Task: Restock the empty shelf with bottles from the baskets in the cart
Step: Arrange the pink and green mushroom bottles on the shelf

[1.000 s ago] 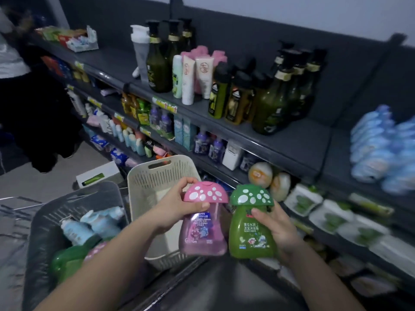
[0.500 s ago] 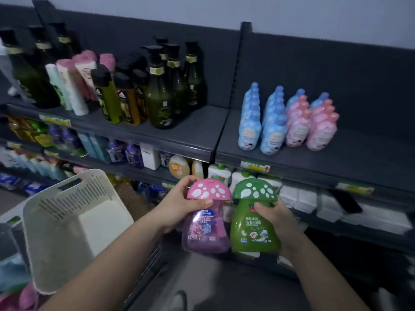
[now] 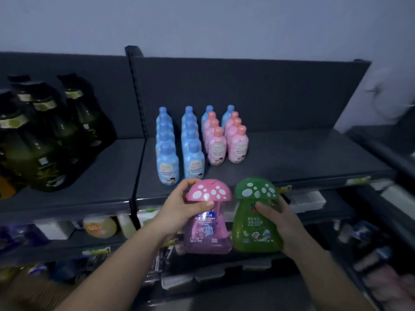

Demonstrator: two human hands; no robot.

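Step in hand, as judged: carry to shelf. Both bottles were up in front of it, not yet set down. Left hand (image 3: 184, 206) gripped the pink mushroom-cap bottle (image 3: 208, 230) at the neck, thumb across the front just under the cap, fingers curled round the cap's far edge. Right hand (image 3: 284, 223) wrapped the green mushroom-cap bottle (image 3: 253, 223) from its right side, thumb on the front below the cap. Both bottles were upright and side by side, nearly touching, at low centre of the frame and just below the front edge of the shelf (image 3: 303, 158). Cart and baskets were not in view.

The next move probably called for lifting both over the front lip and standing them on the bare stretch right of centre (plenty of room there, it seemed). Labels should face out, and each hand should let go only once its bottle sat flat. The broad bases looked likely to stand steady.

Around: rows of blue bottles (image 3: 179, 151) and pink bottles (image 3: 228, 142) stood on the same shelf at centre frame, right behind the held pair. A straight push forward risked knocking the front blue ones. Dark pump bottles (image 3: 45, 135) stood in the neighbouring bay at left, past the upright post (image 3: 135, 93). Lower shelves (image 3: 307, 202) held blurred white packs, too smeared to name.
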